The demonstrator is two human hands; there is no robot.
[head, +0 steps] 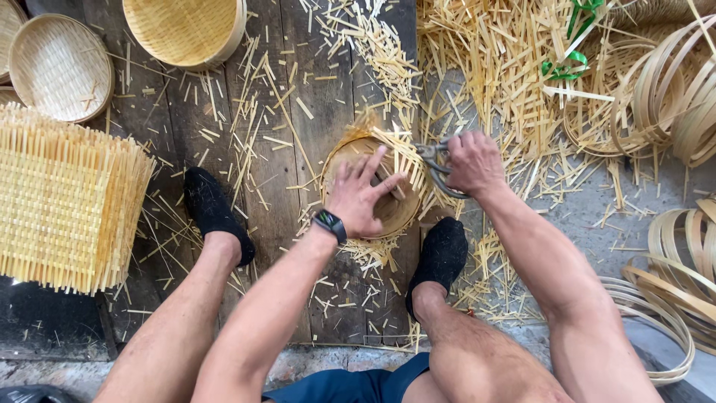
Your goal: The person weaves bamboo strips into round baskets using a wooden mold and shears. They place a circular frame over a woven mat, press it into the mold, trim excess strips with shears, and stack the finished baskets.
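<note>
A round bamboo basket [339, 160] with ragged strip ends sticking out of its rim lies on the wooden boards between my feet. My left hand [359, 195], a dark watch on its wrist, presses flat on the basket's woven inside with fingers spread. My right hand [472, 163] grips a pair of grey metal shears [434, 154] at the basket's right rim, with the blades pointing left among the projecting strips.
Cut bamboo slivers litter the boards and the concrete [597, 216]. A stack of square woven mats [63, 198] stands at the left. Finished round baskets [60, 67] lie at the top left, another [186, 30] at the top. Coiled bamboo hoops [671, 97] pile up at the right.
</note>
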